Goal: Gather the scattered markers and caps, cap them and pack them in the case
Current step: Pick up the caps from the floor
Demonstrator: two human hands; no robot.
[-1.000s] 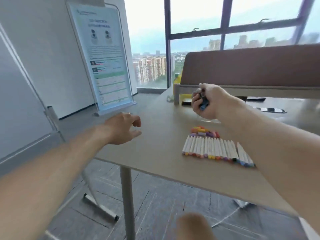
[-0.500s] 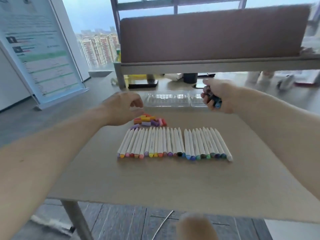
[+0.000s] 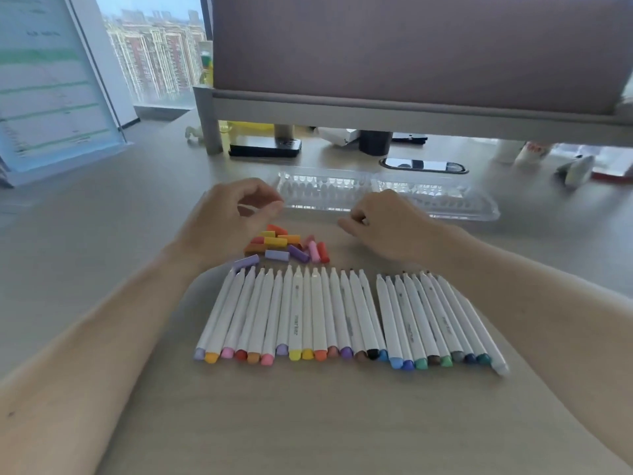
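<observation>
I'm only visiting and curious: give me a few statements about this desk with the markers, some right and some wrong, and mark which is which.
1. The markers lie side by side in a row on the table. True.
2. The loose caps sit inside the clear case. False: they lie in a pile on the table, between the row and the case.
3. The clear case lies beyond the left hand and the right hand. True.
4. The left hand grips a marker. False: it is near the cap pile with curled fingers and holds no marker.
</observation>
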